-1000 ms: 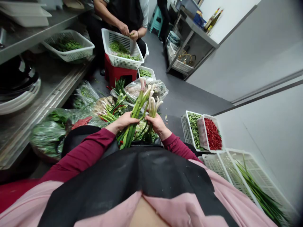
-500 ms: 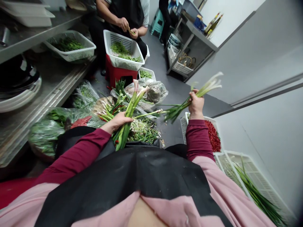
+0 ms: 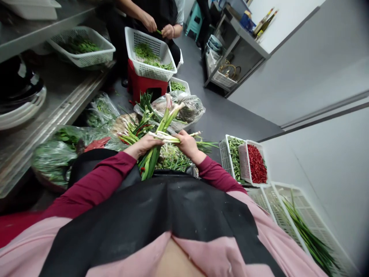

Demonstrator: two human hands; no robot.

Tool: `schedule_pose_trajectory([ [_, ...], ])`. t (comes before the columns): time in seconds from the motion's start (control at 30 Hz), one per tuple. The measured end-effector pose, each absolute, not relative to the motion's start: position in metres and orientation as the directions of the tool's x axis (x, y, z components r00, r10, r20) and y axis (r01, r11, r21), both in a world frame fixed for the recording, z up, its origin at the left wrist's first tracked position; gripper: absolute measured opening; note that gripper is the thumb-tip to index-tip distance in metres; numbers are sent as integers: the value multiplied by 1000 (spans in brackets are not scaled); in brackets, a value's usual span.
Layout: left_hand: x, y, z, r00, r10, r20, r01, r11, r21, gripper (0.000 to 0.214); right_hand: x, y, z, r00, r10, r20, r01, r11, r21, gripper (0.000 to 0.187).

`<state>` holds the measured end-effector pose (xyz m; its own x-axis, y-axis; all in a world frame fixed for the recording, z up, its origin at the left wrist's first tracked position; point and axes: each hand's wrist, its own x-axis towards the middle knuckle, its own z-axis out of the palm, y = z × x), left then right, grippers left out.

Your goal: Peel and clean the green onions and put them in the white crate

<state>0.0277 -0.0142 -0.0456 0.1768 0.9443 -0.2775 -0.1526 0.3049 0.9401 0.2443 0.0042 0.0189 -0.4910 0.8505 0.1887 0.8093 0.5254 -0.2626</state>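
Note:
My left hand [image 3: 144, 145] is closed round a bunch of spring onions [image 3: 161, 127], white ends pointing up and away, green leaves down by my black apron. My right hand [image 3: 188, 144] is closed on a few more spring onions [image 3: 170, 138], held crosswise with the white ends over my left hand and the green tips toward the right. Below both hands lies a heap of green trimmings [image 3: 173, 159] on the floor.
Bags of greens [image 3: 66, 150] lie left under a steel shelf [image 3: 57, 104]. White baskets at right hold green beans [image 3: 235, 154], red chillies [image 3: 256, 163] and long green stalks [image 3: 308, 236]. Opposite, another person's hands [image 3: 158, 27] work over a basket [image 3: 148, 57] on a red stool.
My right hand, which had swung out to the right with a few spring onions, has come back beside my left hand and now holds them crosswise over the bunch.

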Motion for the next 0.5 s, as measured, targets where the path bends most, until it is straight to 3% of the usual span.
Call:
schedule_pose_trajectory([
  [0.13, 31, -16, -44, 276, 947, -166, -260, 240, 935, 37, 222, 12, 10, -597, 803, -1, 790, 587, -174, 20],
  [0.3, 30, -17, -33, 243, 936, -255, -165, 299, 940, 31, 231, 15, 0, -610, 788, 87, 708, 591, -387, 18],
  [0.37, 30, -18, -30, 240, 919, -312, -109, 345, 932, 25, 236, 18, -4, -505, 842, 191, 677, 524, -517, 21],
  [0.5, 28, -19, -27, 252, 895, -369, -98, 403, 910, 22, 267, 44, -7, -45, 945, 323, 649, 273, -710, 26],
])
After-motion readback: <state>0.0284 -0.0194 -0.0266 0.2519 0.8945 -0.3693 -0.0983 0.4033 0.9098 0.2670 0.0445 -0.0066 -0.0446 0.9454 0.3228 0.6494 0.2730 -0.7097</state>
